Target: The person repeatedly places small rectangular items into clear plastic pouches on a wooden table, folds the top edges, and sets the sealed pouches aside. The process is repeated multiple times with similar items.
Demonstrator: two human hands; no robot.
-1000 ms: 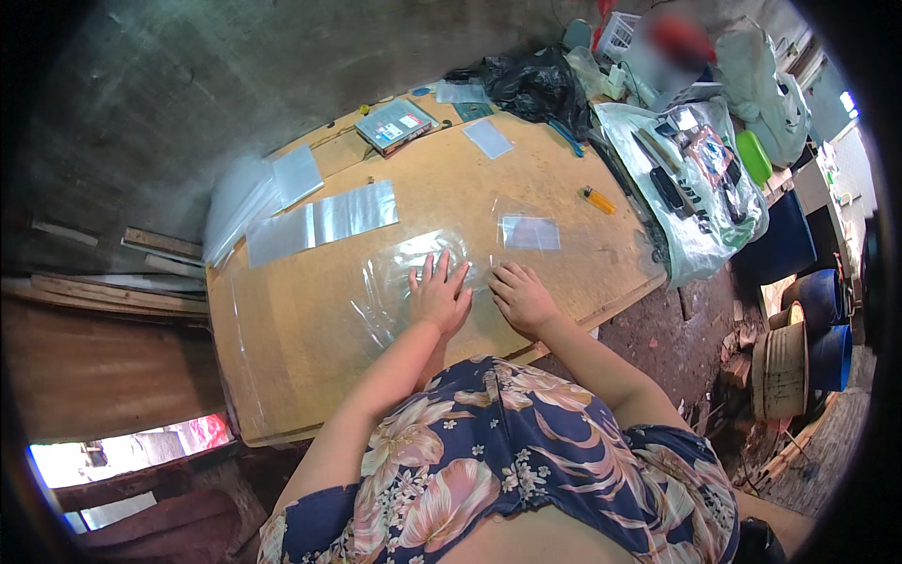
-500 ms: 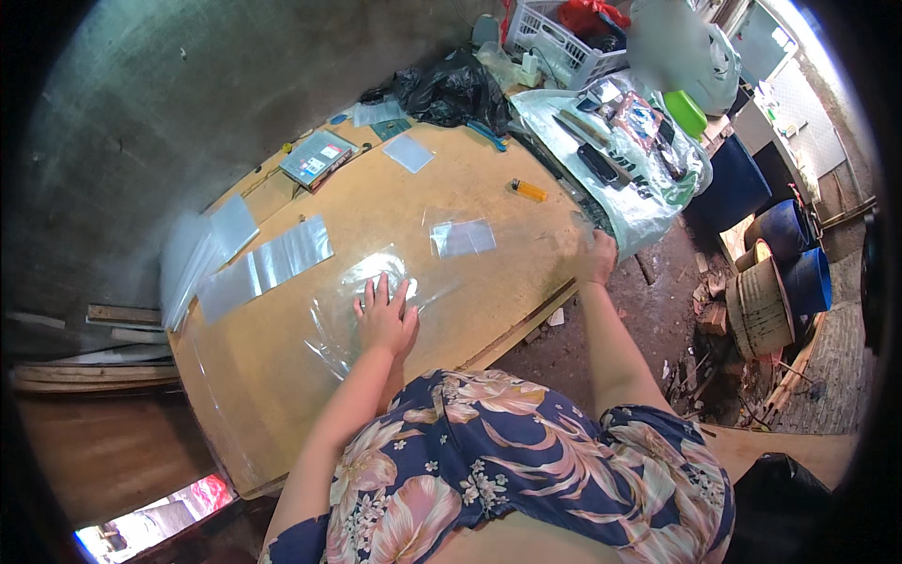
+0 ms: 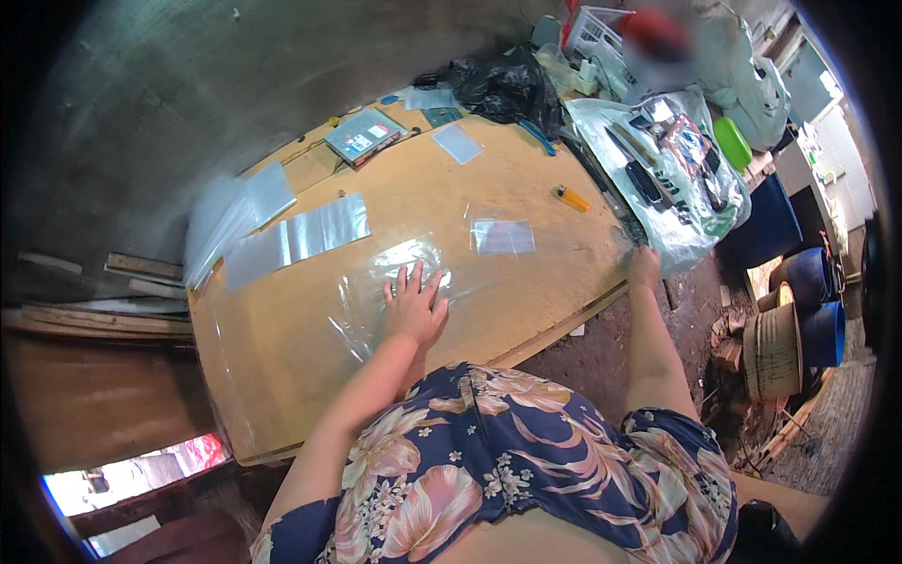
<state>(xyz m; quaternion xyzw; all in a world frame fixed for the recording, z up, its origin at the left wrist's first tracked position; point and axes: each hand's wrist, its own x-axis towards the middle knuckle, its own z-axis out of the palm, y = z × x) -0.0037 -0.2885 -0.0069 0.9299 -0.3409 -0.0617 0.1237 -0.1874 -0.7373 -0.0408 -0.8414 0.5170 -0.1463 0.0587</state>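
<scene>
Against a grey wall (image 3: 188,113), a tan table (image 3: 526,174) carries a clear plastic sheet (image 3: 362,287), laid flat near the front edge, its long axis hard to read. The left hand (image 3: 413,310) rests on it, fingers spread forward; the right hand (image 3: 645,268) curls at the table's right corner, grip unclear.

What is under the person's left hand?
The left hand lies on clear, wrinkled plastic, with the tan tabletop showing through around the fingers; anything directly beneath the hand is hidden.
</scene>
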